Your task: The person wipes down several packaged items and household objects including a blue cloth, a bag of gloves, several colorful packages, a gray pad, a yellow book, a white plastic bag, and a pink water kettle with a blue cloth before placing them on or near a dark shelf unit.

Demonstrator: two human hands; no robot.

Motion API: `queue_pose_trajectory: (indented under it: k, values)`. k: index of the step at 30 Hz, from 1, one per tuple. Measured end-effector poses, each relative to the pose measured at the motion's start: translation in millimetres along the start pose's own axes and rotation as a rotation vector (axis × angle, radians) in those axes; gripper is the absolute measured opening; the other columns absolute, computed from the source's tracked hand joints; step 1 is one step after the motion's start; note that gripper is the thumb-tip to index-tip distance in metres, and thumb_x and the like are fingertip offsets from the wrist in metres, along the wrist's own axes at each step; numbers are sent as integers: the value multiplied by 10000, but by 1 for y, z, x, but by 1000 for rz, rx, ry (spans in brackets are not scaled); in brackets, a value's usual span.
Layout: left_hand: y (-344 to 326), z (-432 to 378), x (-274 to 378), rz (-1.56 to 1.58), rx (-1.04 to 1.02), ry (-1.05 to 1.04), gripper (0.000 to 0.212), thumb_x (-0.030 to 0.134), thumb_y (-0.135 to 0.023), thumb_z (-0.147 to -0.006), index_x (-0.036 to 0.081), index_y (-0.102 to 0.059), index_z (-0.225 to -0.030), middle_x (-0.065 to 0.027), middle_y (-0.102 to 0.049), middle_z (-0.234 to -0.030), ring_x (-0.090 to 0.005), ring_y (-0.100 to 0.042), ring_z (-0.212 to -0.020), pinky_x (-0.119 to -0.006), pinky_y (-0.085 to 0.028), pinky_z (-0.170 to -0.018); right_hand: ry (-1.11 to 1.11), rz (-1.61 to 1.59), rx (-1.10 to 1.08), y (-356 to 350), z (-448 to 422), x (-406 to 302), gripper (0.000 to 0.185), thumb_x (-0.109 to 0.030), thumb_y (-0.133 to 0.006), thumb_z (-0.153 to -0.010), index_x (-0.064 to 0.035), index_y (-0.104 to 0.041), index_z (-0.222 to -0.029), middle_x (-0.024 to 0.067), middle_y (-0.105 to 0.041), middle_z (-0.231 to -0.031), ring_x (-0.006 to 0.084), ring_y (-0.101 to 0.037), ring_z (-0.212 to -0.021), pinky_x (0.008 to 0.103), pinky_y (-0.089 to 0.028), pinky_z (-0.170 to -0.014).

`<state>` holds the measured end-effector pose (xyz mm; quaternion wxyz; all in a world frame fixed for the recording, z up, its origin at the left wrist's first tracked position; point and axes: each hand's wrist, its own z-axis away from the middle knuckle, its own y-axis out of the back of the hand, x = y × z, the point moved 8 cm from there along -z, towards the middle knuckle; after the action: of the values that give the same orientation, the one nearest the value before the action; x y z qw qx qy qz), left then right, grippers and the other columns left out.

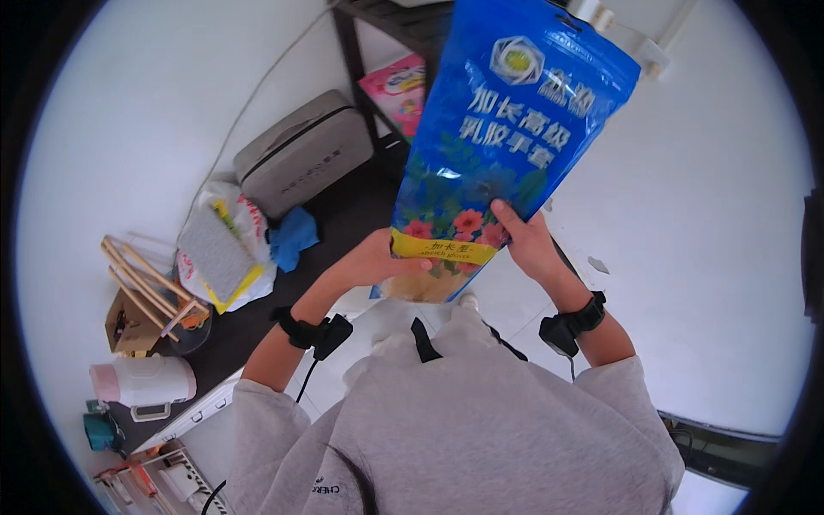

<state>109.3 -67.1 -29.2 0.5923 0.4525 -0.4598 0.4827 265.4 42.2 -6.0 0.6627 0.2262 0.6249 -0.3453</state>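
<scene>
A blue plastic glove package point(476, 167) with printed flowers, a yellow band and a see-through lower end is held up in front of me, its hanging hole at the top. My left hand point(380, 257) grips its lower left edge, the thumb lying across the front near the yellow band and the other fingers hidden behind. On the lower right edge, my right hand point(529, 241) has its thumb pressed on the printed front, fingers out of sight behind. Each wrist wears a black strapped device with a cable.
A dark counter point(238, 322) on the left carries a grey zippered case point(306, 151), a blue cloth point(294, 238), a plastic bag point(257, 283) with a grey cloth, wooden sticks point(138, 283) and a white-and-pink thermos jug point(148, 381). Behind the package stands a dark shelf point(351, 58).
</scene>
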Motion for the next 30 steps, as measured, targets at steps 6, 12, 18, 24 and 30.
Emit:
queue_pose_trajectory:
  k: [6, 12, 18, 24, 30]
  values:
    - [-76, -82, 46, 128, -26, -76, 309, 106, -642, -818, -9, -570, -1096, -69, -632, -1010, -127, -573, -931, -276, -450, -851, 16, -312, 64, 108, 22, -46, 399, -238, -563, -884, 24, -473, -1171, 105, -558, -1130, 164, -540, -1014, 294, -427, -894]
    - [-121, -147, 108, 24, -30, -225, 288, 118, -652, -815, -25, -587, -1057, -49, -633, -969, -96, -566, -869, -247, -454, -806, -19, -216, 35, 197, 29, -76, 383, -295, -541, -892, 29, -518, -1096, 99, -584, -1082, 163, -570, -965, 305, -455, -860]
    - [-138, -188, 134, 113, -43, -161, 266, 152, -661, -814, -2, -598, -1022, -36, -621, -947, -77, -547, -863, -232, -452, -781, -9, -252, -100, 231, 23, -91, 474, -381, -499, -897, 26, -506, -1139, 107, -578, -1109, 171, -551, -1009, 315, -416, -903]
    - [-117, -210, 142, 295, 304, -231, 160, 130, -631, -837, 35, -594, -960, -4, -604, -892, -86, -564, -817, -235, -458, -764, -123, -297, -232, 248, 1, -91, 463, -377, -457, -920, -19, -484, -1212, 54, -564, -1159, 164, -524, -1044, 311, -355, -952]
    - [-106, -221, 165, 241, 272, -250, 165, 156, -650, -827, 48, -584, -932, -2, -610, -890, -89, -571, -815, -236, -462, -766, 519, 807, 214, 281, 5, -122, 589, -101, -650, -754, -86, -420, -1295, 128, -488, -1251, 260, -439, -1174, 361, -304, -1013]
